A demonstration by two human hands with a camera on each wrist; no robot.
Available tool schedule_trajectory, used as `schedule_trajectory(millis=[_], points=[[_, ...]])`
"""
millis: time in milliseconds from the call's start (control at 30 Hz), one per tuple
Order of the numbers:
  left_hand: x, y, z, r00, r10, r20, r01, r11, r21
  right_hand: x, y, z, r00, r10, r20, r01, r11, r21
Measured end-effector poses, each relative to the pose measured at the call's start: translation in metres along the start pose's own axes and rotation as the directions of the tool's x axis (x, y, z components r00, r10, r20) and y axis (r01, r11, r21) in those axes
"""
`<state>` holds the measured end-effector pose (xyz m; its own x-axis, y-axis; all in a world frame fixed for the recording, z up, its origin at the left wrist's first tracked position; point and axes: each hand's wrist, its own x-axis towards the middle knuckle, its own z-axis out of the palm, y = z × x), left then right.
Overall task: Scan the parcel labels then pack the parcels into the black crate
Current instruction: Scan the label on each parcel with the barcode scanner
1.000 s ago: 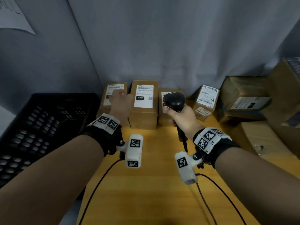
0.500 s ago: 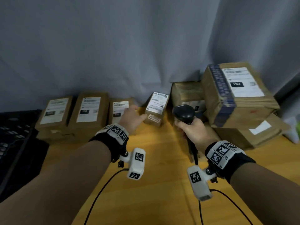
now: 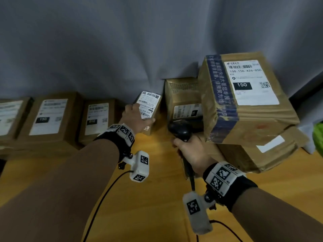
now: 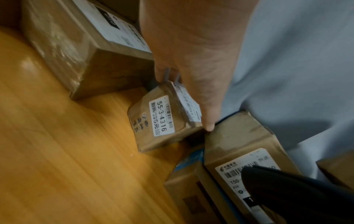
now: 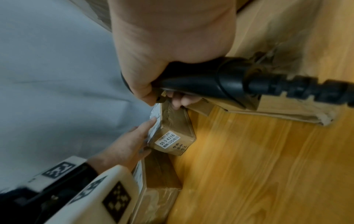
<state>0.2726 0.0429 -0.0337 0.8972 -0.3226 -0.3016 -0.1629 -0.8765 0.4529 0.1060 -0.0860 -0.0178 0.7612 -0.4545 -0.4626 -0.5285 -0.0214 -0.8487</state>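
Note:
A small brown parcel (image 3: 148, 109) with a white label stands tilted against the grey curtain at the back of the wooden table (image 3: 139, 206). My left hand (image 3: 138, 117) grips it, fingers on the label face and thumb across its lower front edge. The left wrist view shows the parcel's end sticker "55-3-4316" (image 4: 161, 116) below my thumb. My right hand (image 3: 190, 151) holds a black handheld scanner (image 3: 180, 130) by the handle, its head just right of the small parcel (image 5: 172, 136). The scanner's handle and cable (image 5: 201, 81) fill the right wrist view. The black crate is out of view.
Three labelled parcels sit in a row at the back left (image 3: 10, 117), (image 3: 50, 117), (image 3: 97, 119). On the right, a large box labelled 150 (image 3: 244, 98) rests on a flat box (image 3: 258, 154), with another box (image 3: 183, 98) behind. Wrist-camera cables trail over the table.
The view swung right, away from the crate. My left hand left the leftmost parcel, crossed to the small parcel and took hold of it. The scanner stayed in my right hand.

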Motion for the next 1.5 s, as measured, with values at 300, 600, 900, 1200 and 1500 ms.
schedule_trajectory(millis=[300,600,900,1200,1500], points=[[-0.013,0.006,0.010,0.986,-0.145,0.077,0.135,0.983,0.126,0.013,0.000,-0.003,1.000,0.017,0.026,-0.017,1.000,0.001],[-0.081,-0.049,-0.015,0.993,-0.014,0.115,0.030,0.990,-0.139,0.000,-0.010,0.004,0.999,0.017,-0.047,-0.019,0.999,-0.042],[-0.136,-0.071,-0.070,0.920,0.351,0.172,-0.383,0.897,0.218,-0.046,-0.031,0.011,0.997,-0.080,0.021,0.078,0.994,0.074],[-0.184,-0.062,-0.101,0.746,0.661,0.084,-0.666,0.743,0.071,-0.093,-0.031,0.008,0.956,-0.158,0.246,0.042,0.907,0.419],[-0.194,-0.048,-0.110,0.713,0.693,0.108,-0.701,0.711,0.061,-0.122,-0.038,-0.005,0.978,-0.155,0.142,0.055,0.839,0.541]])
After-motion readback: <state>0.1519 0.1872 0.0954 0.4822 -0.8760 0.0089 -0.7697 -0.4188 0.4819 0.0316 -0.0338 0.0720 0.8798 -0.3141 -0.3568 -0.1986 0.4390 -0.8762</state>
